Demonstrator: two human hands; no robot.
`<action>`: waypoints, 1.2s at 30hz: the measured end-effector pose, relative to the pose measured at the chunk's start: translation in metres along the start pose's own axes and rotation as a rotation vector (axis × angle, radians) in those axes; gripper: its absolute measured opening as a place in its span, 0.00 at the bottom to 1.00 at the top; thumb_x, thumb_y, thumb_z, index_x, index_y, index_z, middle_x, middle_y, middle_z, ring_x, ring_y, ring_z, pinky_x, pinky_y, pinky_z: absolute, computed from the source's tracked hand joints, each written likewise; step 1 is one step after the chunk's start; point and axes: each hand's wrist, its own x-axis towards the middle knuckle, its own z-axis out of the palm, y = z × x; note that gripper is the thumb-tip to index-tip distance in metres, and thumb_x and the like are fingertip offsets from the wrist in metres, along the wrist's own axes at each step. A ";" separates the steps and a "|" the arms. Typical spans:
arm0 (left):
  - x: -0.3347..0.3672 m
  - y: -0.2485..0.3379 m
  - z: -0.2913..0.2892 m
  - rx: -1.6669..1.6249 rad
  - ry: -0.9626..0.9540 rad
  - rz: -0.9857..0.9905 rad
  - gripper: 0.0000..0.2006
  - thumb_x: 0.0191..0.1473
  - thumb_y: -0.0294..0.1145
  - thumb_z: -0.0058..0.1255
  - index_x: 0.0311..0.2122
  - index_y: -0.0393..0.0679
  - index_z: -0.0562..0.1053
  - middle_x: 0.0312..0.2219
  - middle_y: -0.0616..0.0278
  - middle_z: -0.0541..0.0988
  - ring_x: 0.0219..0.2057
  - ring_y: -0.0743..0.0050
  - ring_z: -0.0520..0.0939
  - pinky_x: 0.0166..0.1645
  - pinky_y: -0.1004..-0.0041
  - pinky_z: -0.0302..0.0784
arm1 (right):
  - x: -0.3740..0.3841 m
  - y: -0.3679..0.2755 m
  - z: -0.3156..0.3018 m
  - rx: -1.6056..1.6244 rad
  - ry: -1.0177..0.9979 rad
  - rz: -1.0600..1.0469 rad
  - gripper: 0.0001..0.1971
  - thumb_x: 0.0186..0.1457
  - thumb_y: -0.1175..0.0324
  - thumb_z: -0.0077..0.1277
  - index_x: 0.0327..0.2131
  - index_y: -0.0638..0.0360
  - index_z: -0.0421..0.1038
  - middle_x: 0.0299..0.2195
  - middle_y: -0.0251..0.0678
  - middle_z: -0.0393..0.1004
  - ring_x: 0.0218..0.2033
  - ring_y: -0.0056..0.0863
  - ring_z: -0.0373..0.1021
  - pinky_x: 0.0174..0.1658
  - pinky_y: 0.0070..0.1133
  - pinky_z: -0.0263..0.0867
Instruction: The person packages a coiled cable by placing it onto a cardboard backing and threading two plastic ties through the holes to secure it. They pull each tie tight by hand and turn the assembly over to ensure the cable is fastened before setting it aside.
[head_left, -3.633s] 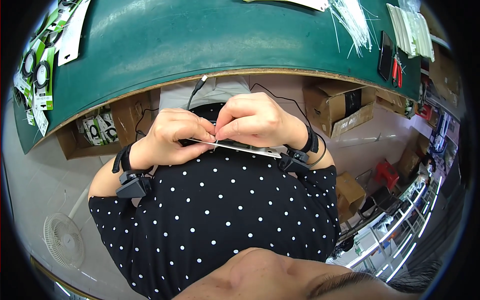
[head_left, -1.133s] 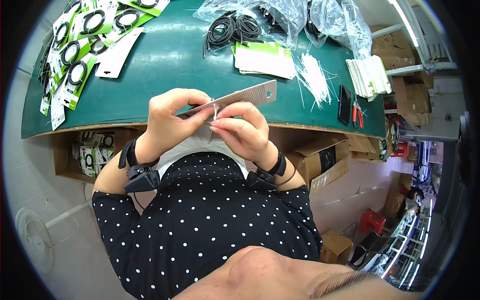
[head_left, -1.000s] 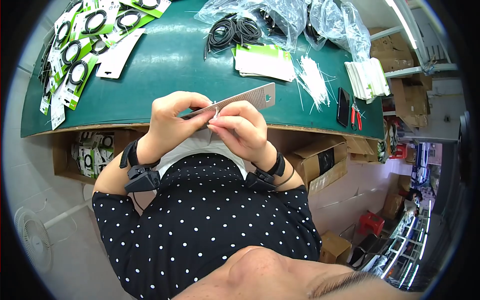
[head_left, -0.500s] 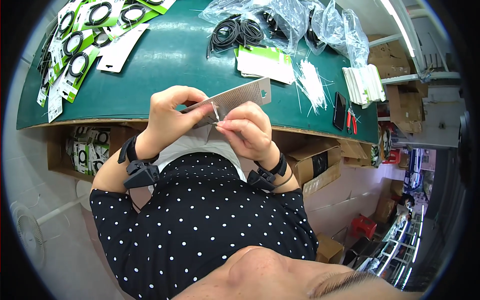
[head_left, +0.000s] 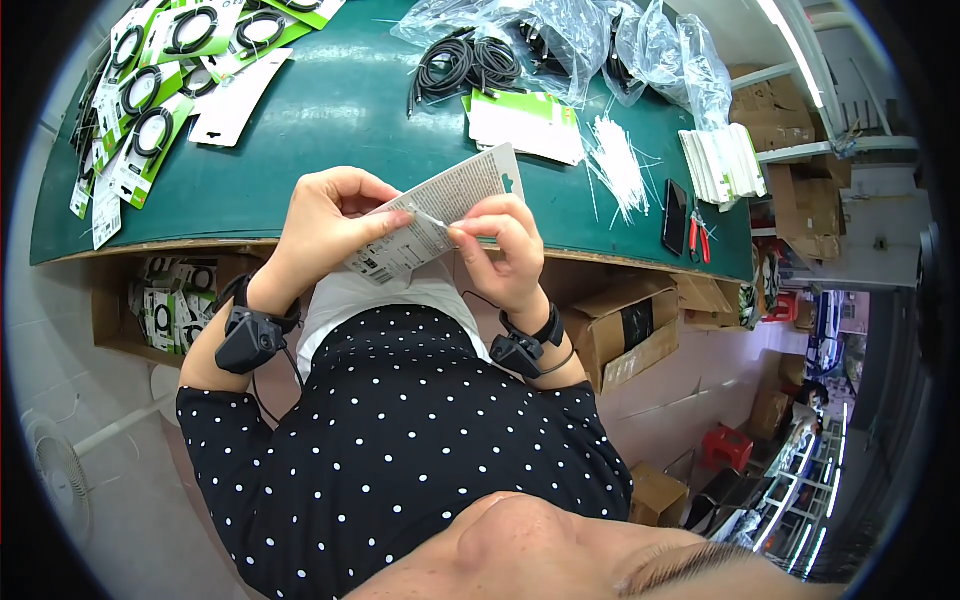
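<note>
Over the table's near edge my left hand [head_left: 328,228] grips a white packaging card [head_left: 465,188], its thumb pressed against the card's printed face. The card is tilted, with its hanging hole at the upper right. A thin white cable tie [head_left: 428,217] lies across that face, running from beside my left thumb. Its right end is pinched between the thumb and fingers of my right hand [head_left: 510,250]. Whatever is on the card's far side is hidden.
Carded black cables [head_left: 150,90] lie piled at the left of the green table [head_left: 330,110]. Farther right are coiled black cables [head_left: 465,62], green-and-white cards [head_left: 525,128], loose cable ties [head_left: 622,165], a phone [head_left: 676,215] and red-handled cutters [head_left: 699,240]. Open cardboard boxes [head_left: 640,335] stand below.
The card has turned so that more of its printed face shows. The cable tie, upright before, now lies along the card, and my right hand has shifted slightly right.
</note>
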 end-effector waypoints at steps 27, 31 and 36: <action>0.005 0.017 0.008 0.166 0.139 0.219 0.08 0.47 0.19 0.63 0.34 0.33 0.78 0.31 0.59 0.82 0.32 0.78 0.82 0.38 0.78 0.79 | 0.011 0.002 0.002 0.037 -0.072 -0.071 0.09 0.43 0.81 0.62 0.30 0.62 0.74 0.28 0.37 0.73 0.25 0.30 0.71 0.31 0.24 0.67; 0.012 0.025 0.011 0.478 0.259 0.651 0.10 0.44 0.17 0.64 0.35 0.35 0.78 0.31 0.57 0.82 0.32 0.73 0.83 0.38 0.77 0.78 | 0.016 0.001 0.011 0.112 0.070 -0.019 0.06 0.49 0.81 0.59 0.32 0.64 0.74 0.28 0.37 0.73 0.27 0.26 0.72 0.31 0.21 0.69; 0.015 0.021 0.016 0.583 0.332 0.879 0.13 0.40 0.15 0.65 0.34 0.38 0.78 0.32 0.54 0.82 0.33 0.65 0.84 0.38 0.74 0.79 | 0.022 -0.007 0.009 0.717 0.073 0.578 0.04 0.55 0.80 0.54 0.35 0.68 0.74 0.30 0.39 0.75 0.30 0.24 0.74 0.32 0.18 0.71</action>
